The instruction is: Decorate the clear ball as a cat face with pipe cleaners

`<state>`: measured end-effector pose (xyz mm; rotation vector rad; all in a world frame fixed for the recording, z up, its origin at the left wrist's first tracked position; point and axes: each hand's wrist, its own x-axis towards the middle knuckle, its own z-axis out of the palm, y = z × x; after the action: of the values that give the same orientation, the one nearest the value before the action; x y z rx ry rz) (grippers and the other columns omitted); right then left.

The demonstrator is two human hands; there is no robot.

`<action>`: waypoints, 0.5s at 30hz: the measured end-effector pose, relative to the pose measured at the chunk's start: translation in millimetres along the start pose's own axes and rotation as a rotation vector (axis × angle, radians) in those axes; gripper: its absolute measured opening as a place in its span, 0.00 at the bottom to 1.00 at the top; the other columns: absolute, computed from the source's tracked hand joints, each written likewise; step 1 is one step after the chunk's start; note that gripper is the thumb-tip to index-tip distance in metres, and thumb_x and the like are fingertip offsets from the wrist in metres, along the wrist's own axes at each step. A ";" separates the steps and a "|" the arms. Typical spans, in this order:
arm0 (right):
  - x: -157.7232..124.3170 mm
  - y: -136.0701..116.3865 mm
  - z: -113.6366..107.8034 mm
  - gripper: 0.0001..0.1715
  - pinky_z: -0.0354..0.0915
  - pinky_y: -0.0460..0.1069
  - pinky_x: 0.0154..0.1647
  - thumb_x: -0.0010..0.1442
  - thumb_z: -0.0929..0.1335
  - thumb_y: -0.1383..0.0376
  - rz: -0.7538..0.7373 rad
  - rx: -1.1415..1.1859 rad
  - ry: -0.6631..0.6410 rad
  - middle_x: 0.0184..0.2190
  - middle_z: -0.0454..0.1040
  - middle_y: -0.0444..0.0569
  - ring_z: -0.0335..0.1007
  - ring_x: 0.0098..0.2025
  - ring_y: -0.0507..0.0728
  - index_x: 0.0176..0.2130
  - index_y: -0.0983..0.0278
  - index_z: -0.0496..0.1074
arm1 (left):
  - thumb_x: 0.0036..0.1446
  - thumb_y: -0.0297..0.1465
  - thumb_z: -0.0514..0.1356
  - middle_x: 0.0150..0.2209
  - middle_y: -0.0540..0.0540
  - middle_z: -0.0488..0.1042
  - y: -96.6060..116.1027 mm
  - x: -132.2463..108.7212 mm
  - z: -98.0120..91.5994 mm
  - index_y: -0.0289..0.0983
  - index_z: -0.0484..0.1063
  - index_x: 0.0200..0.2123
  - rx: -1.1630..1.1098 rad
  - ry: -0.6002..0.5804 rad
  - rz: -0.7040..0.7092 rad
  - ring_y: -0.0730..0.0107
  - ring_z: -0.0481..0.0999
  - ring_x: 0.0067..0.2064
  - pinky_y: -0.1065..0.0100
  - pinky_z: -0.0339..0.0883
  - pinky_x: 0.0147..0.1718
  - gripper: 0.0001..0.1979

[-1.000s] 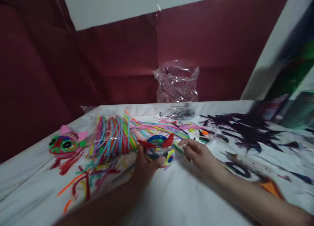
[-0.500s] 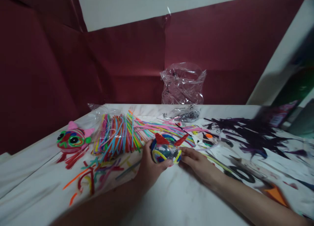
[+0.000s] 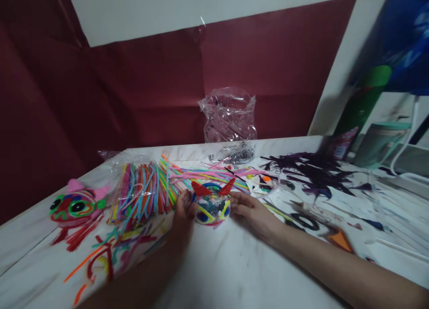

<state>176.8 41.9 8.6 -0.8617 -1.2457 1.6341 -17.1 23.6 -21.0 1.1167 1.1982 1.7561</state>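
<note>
A round pipe-cleaner head in blue, yellow and white with two red ears rests on the white table. My left hand cups its left side, fingers curled against it. On the other side my right hand touches it with curled fingers. Just behind the head lies a bundle of coloured pipe cleaners in a clear wrapper.
A finished red and green cat head with pink ears sits at the left, loose cut pieces in front of it. A crumpled clear bag stands at the back. Dark purple pipe cleaners, black scissors and an orange scrap lie right.
My right hand has come in from the right and now touches the head. The head has been turned between both hands, and the camera has swung.
</note>
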 end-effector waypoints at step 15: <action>-2.4 9.8 -1.7 0.32 0.67 0.55 0.51 0.48 0.70 0.68 -0.381 -0.312 -0.172 0.54 0.69 0.54 0.66 0.54 0.62 0.54 0.62 0.64 | 0.32 0.29 0.69 0.54 0.39 0.67 16.0 -18.7 6.0 0.40 0.54 0.58 0.264 -0.161 0.121 0.51 0.70 0.53 0.55 0.65 0.52 0.48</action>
<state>176.9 39.3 -1.2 -0.6242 -1.7010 1.2463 -6.2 3.9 -9.5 1.4834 1.3126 1.5911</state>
